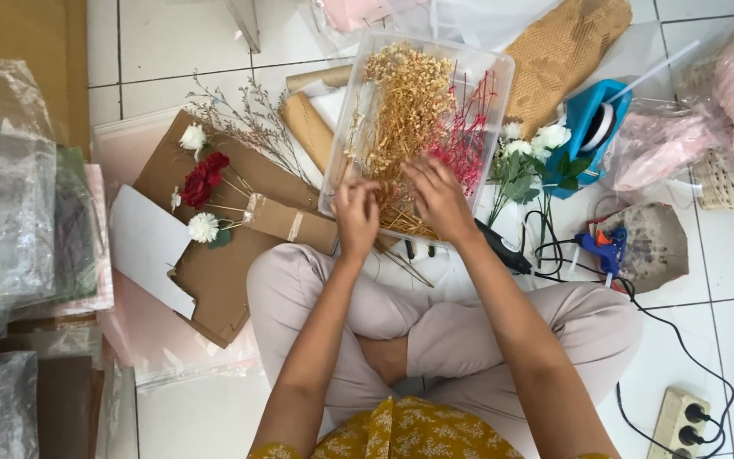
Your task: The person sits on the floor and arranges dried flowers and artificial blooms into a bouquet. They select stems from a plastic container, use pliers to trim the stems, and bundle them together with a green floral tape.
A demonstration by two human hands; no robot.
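Beige dried flower stems point(405, 119) filled a clear plastic tub point(503, 81) on the white tiled floor point(172, 42), w/ red-pink sprigs point(465, 140) along the tub's right side.

Head view only. Person sat cross-legged, tub just beyond the knees. Left hand point(357, 217) was at the tub's near edge, fingers curled in among the beige stems; looked pinched on a few, grip not fully clear. Right hand point(439, 200) lay just beside it, fingers bent down into the same bunch, touching stems; can't tell if it had hold of any.

Left of tub: brown cardboard sheet point(214, 272) carrying a small bouquet, red flower point(204, 180) and white flowers point(203, 227), stems in a kraft paper wrap point(286, 223). Right of tub: white artificial flowers point(537, 140) w/ green leaves, blue tape dispenser point(592, 127), blue glue gun point(603, 246) on a grey scrap. Power strip point(680, 421) near bottom right, cables plugged in. Stacked clear wrap sheets point(10, 195) far left.
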